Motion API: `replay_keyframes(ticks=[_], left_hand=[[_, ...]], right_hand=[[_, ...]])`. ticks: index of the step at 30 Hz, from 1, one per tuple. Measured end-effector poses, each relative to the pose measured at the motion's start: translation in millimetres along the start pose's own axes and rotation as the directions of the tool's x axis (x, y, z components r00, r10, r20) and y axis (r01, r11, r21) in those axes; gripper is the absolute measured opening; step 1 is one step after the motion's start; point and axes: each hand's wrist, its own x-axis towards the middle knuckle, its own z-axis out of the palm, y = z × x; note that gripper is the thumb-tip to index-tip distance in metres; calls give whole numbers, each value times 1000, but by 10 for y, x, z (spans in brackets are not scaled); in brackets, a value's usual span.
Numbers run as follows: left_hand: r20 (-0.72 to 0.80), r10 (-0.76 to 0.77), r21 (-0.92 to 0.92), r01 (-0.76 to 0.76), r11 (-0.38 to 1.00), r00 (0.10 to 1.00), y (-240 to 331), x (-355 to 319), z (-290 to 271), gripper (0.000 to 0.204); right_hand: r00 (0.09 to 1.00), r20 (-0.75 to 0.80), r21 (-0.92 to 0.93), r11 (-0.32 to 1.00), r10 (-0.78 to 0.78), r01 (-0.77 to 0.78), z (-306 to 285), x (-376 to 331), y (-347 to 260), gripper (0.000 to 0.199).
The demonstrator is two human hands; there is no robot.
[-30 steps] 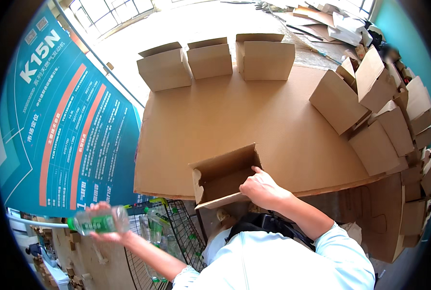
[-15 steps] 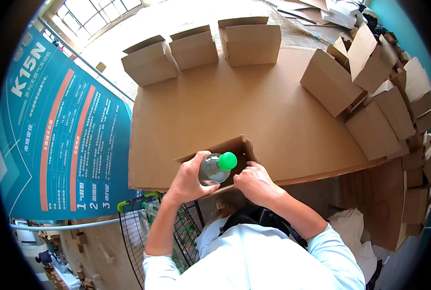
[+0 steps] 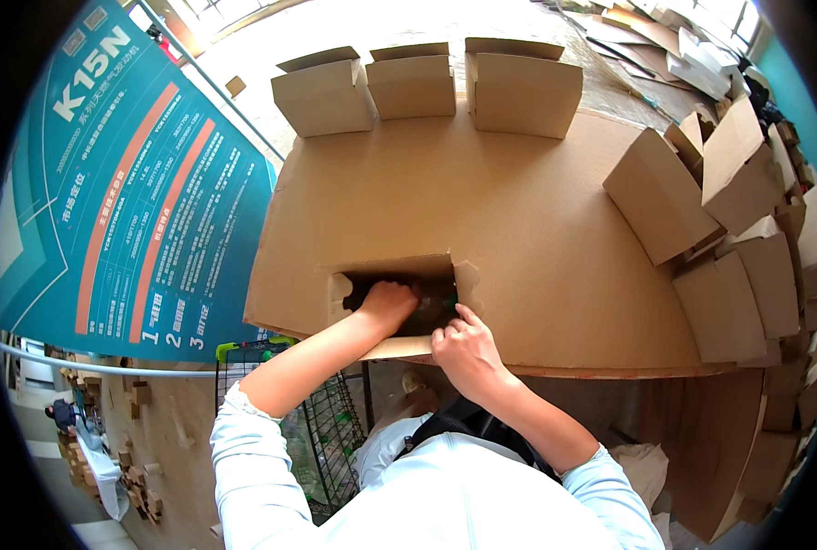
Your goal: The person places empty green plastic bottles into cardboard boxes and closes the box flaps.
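An open cardboard box (image 3: 397,349) stands at the table's near edge, its top facing me. My left hand (image 3: 388,306) reaches into it, fingers closed on a clear plastic bottle (image 3: 431,307). The bottle lies tilted inside, its green cap toward the box's right wall; most of its body is hidden by the hand and the shade. At the near right corner my right hand (image 3: 467,348) grips the box's edge, the index finger pointing up along the right flap (image 3: 468,282) close to the cap.
Three open cartons (image 3: 413,87) line the table's far edge. More cartons (image 3: 662,197) are piled along the right side. A wire basket (image 3: 335,431) holding bottles stands below the table at my left. A large blue banner (image 3: 142,202) rises beyond the table's left edge.
My left hand has lowered the bottle from above the box down into it, cap now to the right. My right hand stays at the box's near right corner. The whole view has shifted slightly.
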Motion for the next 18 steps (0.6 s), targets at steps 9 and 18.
replay_keyframes(ticks=[9, 18], left_hand=[[-89, -137, -271, 108, 956, 987, -84, -159, -758, 27], [-434, -636, -865, -98, 493, 638, -74, -1617, -372, 72]], right_hand=[[997, -69, 226, 974, 16, 0, -5, -39, 155, 22], [876, -292, 637, 761, 384, -121, 37, -310, 303, 63]])
